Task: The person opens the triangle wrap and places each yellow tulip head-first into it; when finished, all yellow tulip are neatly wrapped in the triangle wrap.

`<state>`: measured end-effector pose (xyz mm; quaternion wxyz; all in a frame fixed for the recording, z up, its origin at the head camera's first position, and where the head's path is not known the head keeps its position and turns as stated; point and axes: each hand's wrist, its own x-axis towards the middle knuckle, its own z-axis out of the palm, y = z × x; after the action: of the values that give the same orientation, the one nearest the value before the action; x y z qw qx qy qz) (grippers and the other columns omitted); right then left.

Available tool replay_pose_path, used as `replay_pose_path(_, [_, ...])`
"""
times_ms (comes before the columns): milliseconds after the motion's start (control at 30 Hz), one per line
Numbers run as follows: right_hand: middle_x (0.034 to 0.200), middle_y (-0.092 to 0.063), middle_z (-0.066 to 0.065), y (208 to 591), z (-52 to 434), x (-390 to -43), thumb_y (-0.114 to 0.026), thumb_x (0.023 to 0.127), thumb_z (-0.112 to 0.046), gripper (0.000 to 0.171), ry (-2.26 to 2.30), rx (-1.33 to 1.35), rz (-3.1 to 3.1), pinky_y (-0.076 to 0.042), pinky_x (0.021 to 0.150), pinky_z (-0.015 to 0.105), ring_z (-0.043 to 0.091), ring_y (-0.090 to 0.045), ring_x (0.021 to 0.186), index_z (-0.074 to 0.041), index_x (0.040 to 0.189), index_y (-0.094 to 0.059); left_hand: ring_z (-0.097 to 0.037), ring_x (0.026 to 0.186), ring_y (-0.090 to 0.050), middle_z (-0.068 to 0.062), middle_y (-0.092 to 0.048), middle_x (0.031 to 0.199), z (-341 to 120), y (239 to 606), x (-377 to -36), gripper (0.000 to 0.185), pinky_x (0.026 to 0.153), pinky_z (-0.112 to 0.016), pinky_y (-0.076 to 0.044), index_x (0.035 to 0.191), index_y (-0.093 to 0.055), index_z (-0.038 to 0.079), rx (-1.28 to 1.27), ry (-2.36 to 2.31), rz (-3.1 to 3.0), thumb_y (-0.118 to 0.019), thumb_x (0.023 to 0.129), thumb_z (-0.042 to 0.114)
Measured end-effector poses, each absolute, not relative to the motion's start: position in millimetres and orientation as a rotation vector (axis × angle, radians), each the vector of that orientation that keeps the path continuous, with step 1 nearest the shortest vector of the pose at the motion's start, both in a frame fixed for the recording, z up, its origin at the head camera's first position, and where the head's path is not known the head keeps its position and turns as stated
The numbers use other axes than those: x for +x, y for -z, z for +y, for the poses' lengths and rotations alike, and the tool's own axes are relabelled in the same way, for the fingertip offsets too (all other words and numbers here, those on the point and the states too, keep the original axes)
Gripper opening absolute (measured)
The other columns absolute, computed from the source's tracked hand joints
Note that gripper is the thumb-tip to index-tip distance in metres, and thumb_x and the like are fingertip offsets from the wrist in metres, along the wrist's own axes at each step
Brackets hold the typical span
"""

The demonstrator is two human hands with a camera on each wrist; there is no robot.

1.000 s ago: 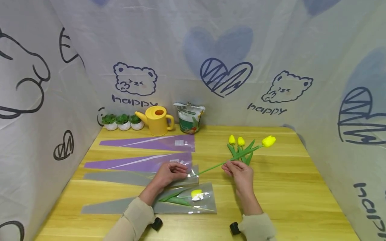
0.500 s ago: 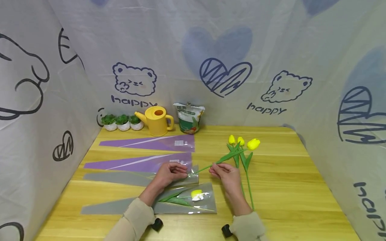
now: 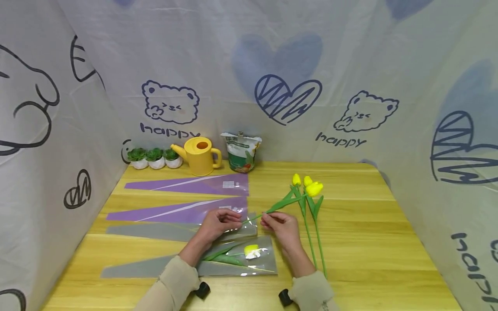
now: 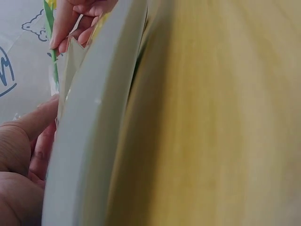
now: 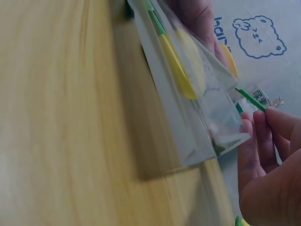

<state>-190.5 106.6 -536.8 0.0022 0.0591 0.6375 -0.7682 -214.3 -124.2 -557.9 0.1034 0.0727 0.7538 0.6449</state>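
My right hand (image 3: 284, 226) pinches the green stem of a yellow artificial tulip (image 3: 314, 188) between thumb and fingers, bloom toward the back right. The stem's lower end runs into the mouth of a grey-and-clear plastic flower sleeve (image 3: 155, 231). At that mouth my left hand (image 3: 219, 222) grips the sleeve's edge, thumb against curled fingers. In the right wrist view, the green stem (image 5: 251, 98) passes from the fingertips toward the sleeve. Nearer me lies a second grey sleeve (image 3: 132, 268) with a tulip (image 3: 251, 251) inside, partly covered by my left forearm.
Two more yellow tulips (image 3: 319, 242) lie right of my right hand, their heads behind the held bloom. Two purple sleeves (image 3: 155, 213) lie farther back. Along the rear edge stand small potted succulents (image 3: 155, 157), a yellow watering can (image 3: 200, 157) and a clipped bag (image 3: 241, 153).
My right hand has moved left toward the sleeve, bringing the tulip with it, and more of its stem is inside. My left hand has stayed at the sleeve's mouth.
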Motion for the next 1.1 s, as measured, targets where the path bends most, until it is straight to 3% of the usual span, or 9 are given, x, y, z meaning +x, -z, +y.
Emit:
replay_pose_path(333, [0.088,-0.076,0.007,537,97,-190,-0.079,0.089,-0.001,0.023,2.303,0.204,2.111,-0.062,0.075,0.025,0.010,-0.069,0.077,0.016,0.104,-0.073,-0.011,0.084,-0.072,-0.014,-0.079,0.103,-121,558,-214,0.031,0.077,-0.022,-0.057,0.111,-0.076,-0.004,0.236,-1.990,2.205,-0.086,0.083,0.006])
replay_pose_path(600, [0.094,-0.077,0.012,539,89,-191,-0.081,0.087,-0.004,0.022,2.219,0.171,2.236,-0.055,0.073,0.020,0.008,-0.064,0.081,0.012,0.102,-0.075,-0.009,0.081,-0.072,-0.021,-0.078,0.102,-116,554,-213,0.028,0.075,-0.022,-0.057,0.108,-0.076,-0.006,0.253,-2.044,2.206,-0.086,0.082,0.001])
replay_pose_path(733, [0.091,-0.077,0.007,541,88,-192,-0.081,0.088,-0.006,0.022,2.187,0.184,2.236,-0.054,0.072,0.020,0.008,-0.063,0.081,0.010,0.101,-0.076,-0.008,0.080,-0.072,-0.024,-0.077,0.104,-113,553,-213,0.027,0.074,-0.022,-0.057,0.107,-0.076,-0.007,0.266,-2.051,2.208,-0.085,0.082,-0.001])
replay_pose_path(1100, [0.103,-0.077,0.012,543,99,-185,-0.080,0.091,-0.012,0.021,2.071,0.254,2.273,-0.055,0.076,0.019,0.009,-0.065,0.088,0.004,0.106,-0.078,-0.007,0.079,-0.072,-0.019,-0.079,0.102,-112,559,-214,0.028,0.072,-0.021,-0.057,0.108,-0.076,-0.006,0.262,-1.985,2.209,-0.085,0.082,0.000])
